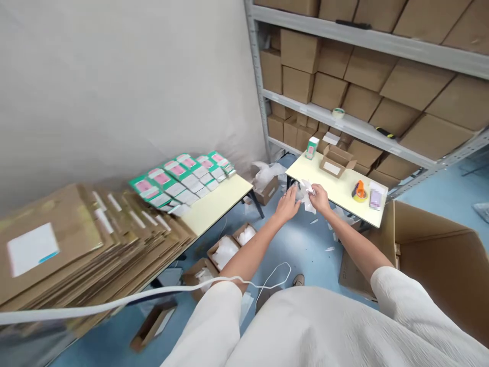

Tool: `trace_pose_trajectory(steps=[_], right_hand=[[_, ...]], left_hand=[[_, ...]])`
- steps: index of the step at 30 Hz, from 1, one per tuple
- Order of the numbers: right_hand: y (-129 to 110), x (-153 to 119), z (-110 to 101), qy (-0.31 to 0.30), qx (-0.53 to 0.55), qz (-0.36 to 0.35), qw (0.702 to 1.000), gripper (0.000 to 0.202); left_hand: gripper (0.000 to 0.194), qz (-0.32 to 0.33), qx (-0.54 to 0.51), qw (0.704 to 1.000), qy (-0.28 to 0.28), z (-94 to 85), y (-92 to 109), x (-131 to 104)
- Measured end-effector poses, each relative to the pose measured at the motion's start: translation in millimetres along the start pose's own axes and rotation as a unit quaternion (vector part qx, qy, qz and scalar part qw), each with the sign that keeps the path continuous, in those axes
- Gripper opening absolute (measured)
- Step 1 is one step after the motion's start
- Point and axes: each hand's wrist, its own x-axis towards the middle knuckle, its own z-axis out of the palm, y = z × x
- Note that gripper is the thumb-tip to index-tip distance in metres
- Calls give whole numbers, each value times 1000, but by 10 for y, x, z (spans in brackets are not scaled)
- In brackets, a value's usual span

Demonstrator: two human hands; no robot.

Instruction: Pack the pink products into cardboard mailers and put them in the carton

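Out in front of me, over the gap between the two tables, my right hand pinches a crumpled white sheet of thin wrapping. My left hand is at the sheet's left side, its thumb and fingers closed about a thin, translucent edge; that grip is small and partly blurred. Just beyond the hands, on the small right table, stands an open cardboard box with a white label. A green and white carton is upright at its left.
Green and white cartons and flattened cardboard cover much of the left table. Tape rolls lie on the right table. Boxes of white filler and a white cable are below; a large open box stands right.
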Motion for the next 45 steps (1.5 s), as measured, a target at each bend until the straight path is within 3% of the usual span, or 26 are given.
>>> trace_pose_trajectory(steps=[4, 8, 12, 16, 22, 25, 28, 35, 40, 45], right_hand=[[415, 311, -376, 39, -14, 30, 999, 38], [787, 681, -657, 66, -32, 58, 996, 39], [1100, 1137, -877, 88, -48, 90, 991, 38], [1344, 1634, -1044, 119, -70, 125, 982, 36], [1799, 2315, -1181, 164, -67, 89, 980, 35], [2083, 2601, -1188, 155, -69, 36, 985, 35], [2378, 2865, -1118, 102, -84, -5, 991, 42], [2960, 3323, -601, -86, -131, -79, 985, 52], [3120, 3388, -357, -145, -123, -85, 978, 43], [3131, 3396, -364, -192, -122, -32, 973, 55]], left_hand=[[72, 54, 3, 998, -13, 126, 329, 674], [69, 108, -5, 994, -31, 289, 477, 1361], [66, 146, -13, 988, -49, 416, 455, 2093], [65, 178, -19, 981, -79, 428, 378, 2815], [64, 199, -35, 971, -128, 426, 325, 3670], [63, 190, -42, 969, -151, 518, 305, 3978], [63, 176, -42, 971, -156, 654, 262, 4252], [64, 130, -22, 982, -134, 921, 62, 4746], [63, 112, -18, 981, -157, 1060, -36, 4913], [59, 142, -30, 974, -176, 1223, -64, 5105]])
